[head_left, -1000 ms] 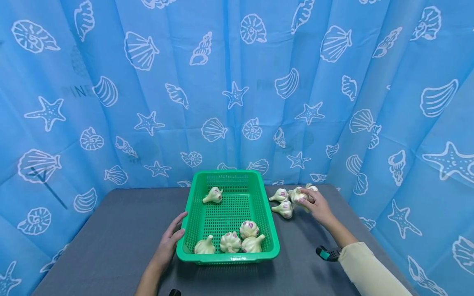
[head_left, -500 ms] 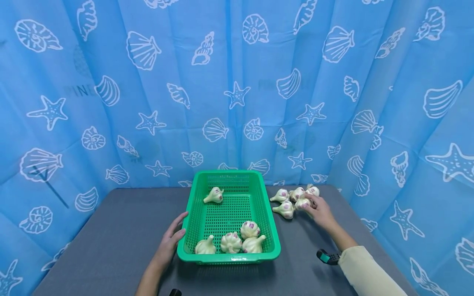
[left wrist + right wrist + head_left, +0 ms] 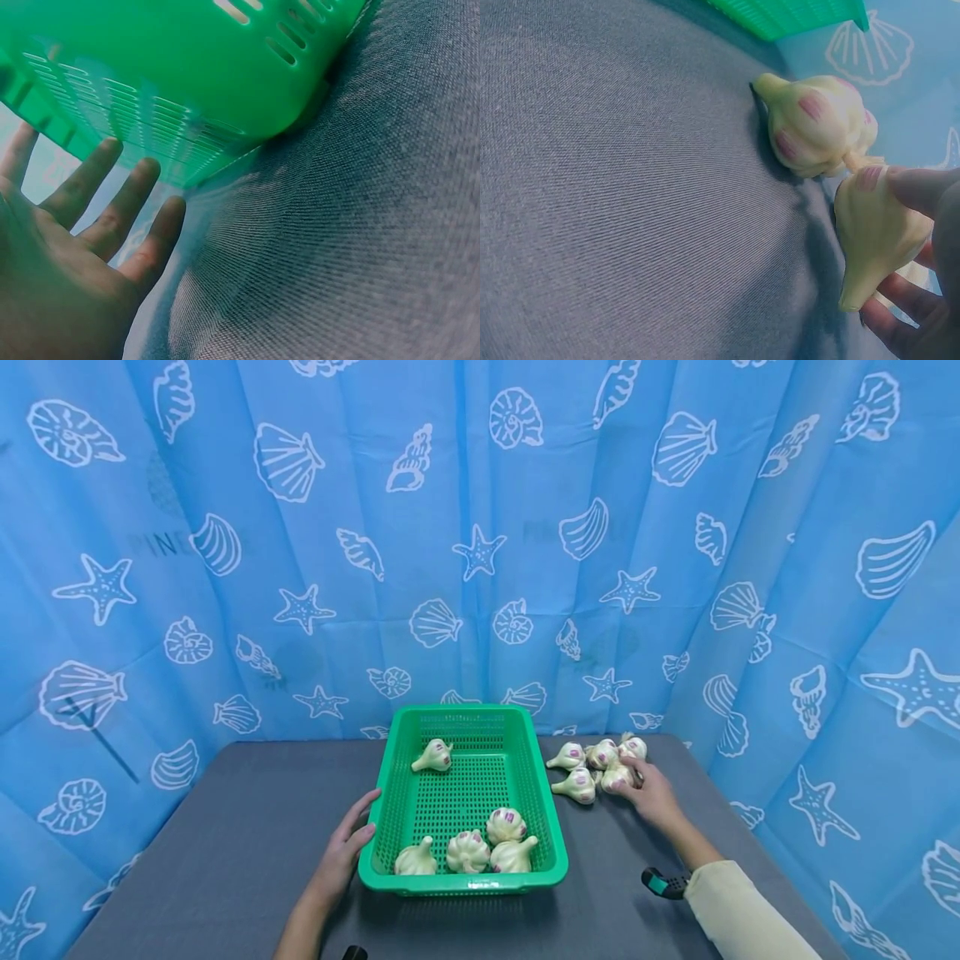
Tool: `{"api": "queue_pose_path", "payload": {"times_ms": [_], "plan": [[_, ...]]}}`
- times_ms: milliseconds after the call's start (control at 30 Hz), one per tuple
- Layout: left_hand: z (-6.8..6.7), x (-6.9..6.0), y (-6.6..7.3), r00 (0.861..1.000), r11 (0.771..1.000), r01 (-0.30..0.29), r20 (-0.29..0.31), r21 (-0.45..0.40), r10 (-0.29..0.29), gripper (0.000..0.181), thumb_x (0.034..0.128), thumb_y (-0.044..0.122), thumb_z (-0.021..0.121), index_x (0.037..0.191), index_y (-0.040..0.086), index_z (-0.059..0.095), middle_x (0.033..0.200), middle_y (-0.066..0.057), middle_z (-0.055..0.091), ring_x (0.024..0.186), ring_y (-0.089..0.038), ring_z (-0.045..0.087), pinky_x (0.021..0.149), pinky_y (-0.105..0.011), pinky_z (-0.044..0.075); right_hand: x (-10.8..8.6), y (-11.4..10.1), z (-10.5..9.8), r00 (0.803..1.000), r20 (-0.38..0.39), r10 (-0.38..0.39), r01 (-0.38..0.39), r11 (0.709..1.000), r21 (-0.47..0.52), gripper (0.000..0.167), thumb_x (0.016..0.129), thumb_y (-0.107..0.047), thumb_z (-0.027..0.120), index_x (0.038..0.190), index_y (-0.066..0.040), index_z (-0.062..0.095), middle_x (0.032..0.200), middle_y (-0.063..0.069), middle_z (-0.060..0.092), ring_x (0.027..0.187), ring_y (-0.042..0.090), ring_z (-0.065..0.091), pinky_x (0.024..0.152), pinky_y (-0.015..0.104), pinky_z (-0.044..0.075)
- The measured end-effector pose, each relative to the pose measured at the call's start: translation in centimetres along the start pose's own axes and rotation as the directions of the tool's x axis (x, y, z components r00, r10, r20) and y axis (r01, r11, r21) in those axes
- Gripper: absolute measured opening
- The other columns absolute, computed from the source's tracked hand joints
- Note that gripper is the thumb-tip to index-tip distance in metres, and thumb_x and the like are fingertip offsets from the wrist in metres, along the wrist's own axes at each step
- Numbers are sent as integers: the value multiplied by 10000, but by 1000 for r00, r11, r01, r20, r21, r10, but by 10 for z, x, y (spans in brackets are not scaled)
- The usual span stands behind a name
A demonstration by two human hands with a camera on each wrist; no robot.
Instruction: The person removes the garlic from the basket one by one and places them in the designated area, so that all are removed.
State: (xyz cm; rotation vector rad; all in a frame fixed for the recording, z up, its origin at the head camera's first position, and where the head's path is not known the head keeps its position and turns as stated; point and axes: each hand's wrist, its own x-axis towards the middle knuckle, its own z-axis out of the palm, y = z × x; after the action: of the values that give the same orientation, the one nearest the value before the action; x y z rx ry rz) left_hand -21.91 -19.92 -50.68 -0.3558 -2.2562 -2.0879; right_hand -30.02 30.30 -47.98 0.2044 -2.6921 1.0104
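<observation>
My right hand (image 3: 654,795) holds a garlic bulb (image 3: 615,777) at the near right of a small cluster on the table. In the right wrist view the thumb lies on the upper side of this garlic bulb (image 3: 877,225), with fingers bent behind its stem end. Close beside it are other bulbs, among them one garlic bulb (image 3: 577,785) with its stem pointing left. My left hand (image 3: 341,852) rests at the left side of a green basket (image 3: 557,827), fingers extended and spread. Several bulbs lie in the basket, one garlic bulb (image 3: 433,756) towards the back.
A grey cloth (image 3: 255,827) covers the table. Behind and to both sides hangs a blue curtain (image 3: 480,635) with white shell prints. A black and teal wrist device (image 3: 665,882) is on the right forearm.
The right hand has shifted slightly nearer and to the right, and the garlic bulb under it now sits lower in the cluster. The left hand and basket are unmoved.
</observation>
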Motion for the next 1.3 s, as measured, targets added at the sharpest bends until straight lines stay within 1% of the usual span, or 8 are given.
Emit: {"api": "queue_pose_path", "payload": {"times_ms": [133, 233, 333, 633, 867, 1033, 1233, 1300], "plan": [[0, 0, 0, 1000, 1000, -8, 5, -4, 8, 481, 1045, 213, 423, 1515, 167, 331, 1468, -192, 355, 1276, -357, 382, 945, -388, 410, -1, 2, 2, 999, 23, 29, -29, 1000, -11, 526, 912, -140, 686, 1357, 56, 484, 1325, 338, 465, 1189, 496, 443, 917, 595, 373], [0, 0, 1, 1000, 1000, -12, 9, -9, 12, 483, 1046, 212, 420, 1517, 165, 326, 1473, -190, 346, 1274, -354, 382, 933, -347, 420, -2, 2, 4, 999, 31, 44, -44, 999, -12, 532, 909, -141, 691, 1363, 44, 484, 1330, 319, 472, 1157, 464, 480, 887, 575, 397], [0, 0, 1, 1000, 1000, -12, 10, -10, 12, 484, 1046, 212, 418, 1518, 161, 323, 1476, -190, 341, 1273, -355, 383, 924, -333, 425, -3, 2, 5, 998, 35, 56, -56, 998, -5, 532, 903, -131, 697, 1360, 42, 488, 1326, 306, 480, 1103, 435, 517, 852, 554, 418], [1, -1, 1, 1000, 1000, -18, 12, -8, 18, 487, 1046, 201, 415, 1521, 153, 317, 1468, -199, 349, 1264, -358, 396, 917, -351, 435, -3, 2, 7, 997, 39, 68, -68, 998, 0, 536, 901, -116, 698, 1370, 30, 485, 1330, 294, 480, 1065, 418, 543, 834, 537, 437], [1, -1, 2, 1000, 1000, -6, -2, -5, 6, 486, 1043, 221, 426, 1517, 167, 327, 1474, -193, 347, 1282, -377, 384, 949, -442, 401, -3, 2, 8, 996, 37, 78, -78, 997, 1, 558, 894, -128, 703, 1377, 35, 475, 1317, 299, 482, 1100, 437, 524, 864, 551, 425], [1, -1, 2, 1000, 1000, -18, 3, -6, 18, 484, 1045, 211, 423, 1517, 164, 326, 1460, -196, 367, 1275, -360, 390, 940, -433, 415, -3, 1, 8, 993, 47, 105, -105, 994, -5, 576, 910, -132, 681, 1401, 43, 438, 1329, 315, 463, 1122, 461, 510, 878, 560, 423], [1, -1, 3, 1000, 1000, -16, 2, -6, 16, 483, 1046, 218, 423, 1516, 165, 328, 1448, -195, 379, 1267, -352, 396, 927, -430, 424, -5, 2, 5, 992, 18, 127, -127, 992, 8, 591, 904, -143, 690, 1396, 59, 430, 1316, 321, 479, 1128, 460, 513, 877, 557, 429], [1, -1, 3, 1000, 1000, -10, 2, -4, 10, 484, 1046, 227, 423, 1517, 167, 328, 1450, -194, 375, 1268, -355, 396, 926, -432, 422, -6, 2, 4, 993, 7, 120, -120, 993, 13, 588, 905, -151, 693, 1390, 60, 436, 1308, 322, 484, 1128, 464, 516, 875, 556, 433]]}}
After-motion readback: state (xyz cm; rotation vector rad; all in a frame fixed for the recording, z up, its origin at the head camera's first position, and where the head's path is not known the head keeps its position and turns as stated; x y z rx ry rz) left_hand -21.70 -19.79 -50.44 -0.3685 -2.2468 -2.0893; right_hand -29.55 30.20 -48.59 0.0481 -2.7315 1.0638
